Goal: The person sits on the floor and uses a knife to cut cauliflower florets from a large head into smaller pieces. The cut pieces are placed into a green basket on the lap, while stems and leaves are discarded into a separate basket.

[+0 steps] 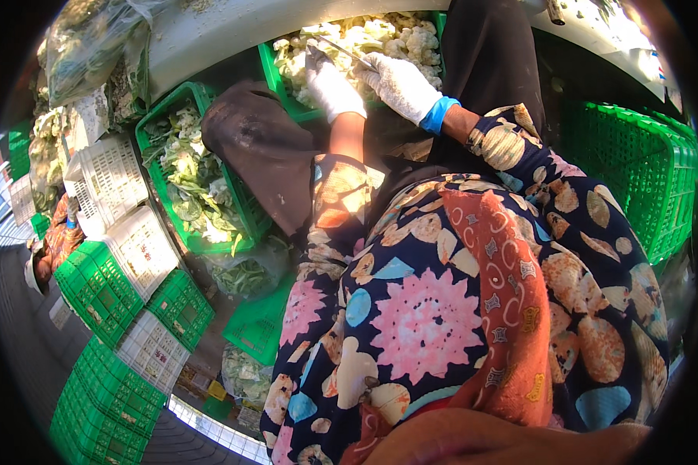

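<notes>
Both my hands wear white gloves over a green crate (270,70) heaped with cauliflower florets (410,43). My right hand (404,87), with a blue band at the wrist, is closed on the handle of a knife (346,51); its blade points up and left. Just left of it, my left hand (331,84) reaches to a pale cauliflower piece (326,32) near the blade tip. Its fingertips look dark, and whether they grip the piece cannot be told.
A green crate (232,203) of leaves and trimmings stands at left, beside a bagged heap of greens (247,273). Stacked white crates (116,174) and green crates (110,395) stand beyond. A co-worker (55,247) is at far left. Another green crate (634,168) lies at right.
</notes>
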`<act>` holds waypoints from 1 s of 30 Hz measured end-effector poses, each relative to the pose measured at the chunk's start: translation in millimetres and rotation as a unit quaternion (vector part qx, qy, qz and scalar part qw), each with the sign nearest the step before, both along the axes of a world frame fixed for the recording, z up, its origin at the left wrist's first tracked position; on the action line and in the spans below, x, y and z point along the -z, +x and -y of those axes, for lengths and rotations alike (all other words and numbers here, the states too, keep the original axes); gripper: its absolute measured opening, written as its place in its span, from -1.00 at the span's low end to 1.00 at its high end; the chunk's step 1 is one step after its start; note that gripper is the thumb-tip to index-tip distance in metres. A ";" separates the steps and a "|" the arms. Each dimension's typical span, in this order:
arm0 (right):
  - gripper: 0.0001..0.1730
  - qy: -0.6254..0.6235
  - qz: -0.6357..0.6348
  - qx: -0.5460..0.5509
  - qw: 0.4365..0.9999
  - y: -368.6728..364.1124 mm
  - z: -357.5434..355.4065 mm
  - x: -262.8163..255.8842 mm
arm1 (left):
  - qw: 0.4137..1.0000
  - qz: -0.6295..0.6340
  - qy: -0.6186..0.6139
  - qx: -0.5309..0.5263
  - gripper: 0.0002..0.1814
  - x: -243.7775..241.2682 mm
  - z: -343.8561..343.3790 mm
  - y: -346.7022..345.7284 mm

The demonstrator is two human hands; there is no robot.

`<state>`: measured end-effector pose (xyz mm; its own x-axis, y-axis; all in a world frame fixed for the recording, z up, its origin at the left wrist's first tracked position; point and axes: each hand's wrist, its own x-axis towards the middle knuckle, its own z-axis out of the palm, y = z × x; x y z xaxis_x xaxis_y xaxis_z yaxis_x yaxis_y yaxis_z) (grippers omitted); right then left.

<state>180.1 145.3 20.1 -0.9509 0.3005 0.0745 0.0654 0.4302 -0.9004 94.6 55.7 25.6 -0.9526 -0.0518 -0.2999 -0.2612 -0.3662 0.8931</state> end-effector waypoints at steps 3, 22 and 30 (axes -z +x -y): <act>-0.69 0.010 -0.031 -0.005 0.999 0.2 6.5 0.3 | 0.999 -0.018 -0.035 -0.011 -0.61 24.7 13.3 -21.2; -0.74 0.060 -0.005 -0.035 0.998 -20.1 41.7 16.0 | 0.992 -0.088 -0.031 -0.083 -0.76 24.0 28.6 -17.8; -0.66 -0.237 0.165 0.014 0.957 -39.9 3.5 -2.3 | 0.980 -0.177 -0.093 -0.009 -0.75 25.0 28.6 -29.7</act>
<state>140.2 141.7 22.5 -0.8896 0.2525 -0.3806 0.3865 -0.0279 -0.9219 64.8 27.1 0.6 -0.9936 -0.0915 0.0655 0.0820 -0.1908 0.9782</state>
